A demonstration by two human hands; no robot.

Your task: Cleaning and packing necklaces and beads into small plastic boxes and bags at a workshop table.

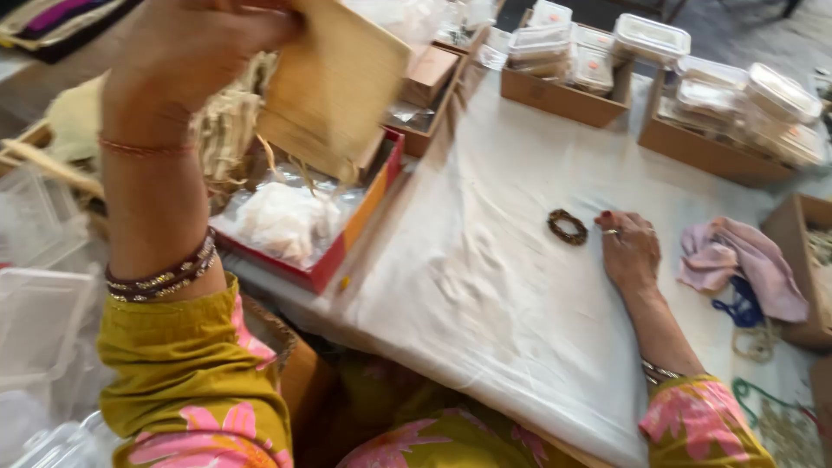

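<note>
We work over a white cloth (520, 260) spread on the table, and everything else we place from that cloth. At its far edge stand brown cardboard boxes (563, 95) stacked with clear lidded plastic tubs (650, 39). Off its left edge sits a red box (347, 247) lined with clear wrap, a white bundle (282, 221) inside it. Above that red box our left hand (186, 52) is raised, fingers pressed onto the top edge of a tan cardboard lid (334, 87); the lid hangs tilted, its lower corner pointing down toward the box. On the cloth's right side lies a crumpled pink rag (745, 260). Our right hand (628, 247) rests flat on the cloth, fingers loosely spread and gripping nothing. A small dark beaded bracelet (568, 227) lies flat just left of those fingertips, apart from them, far nearer this hand than the raised one.
</note>
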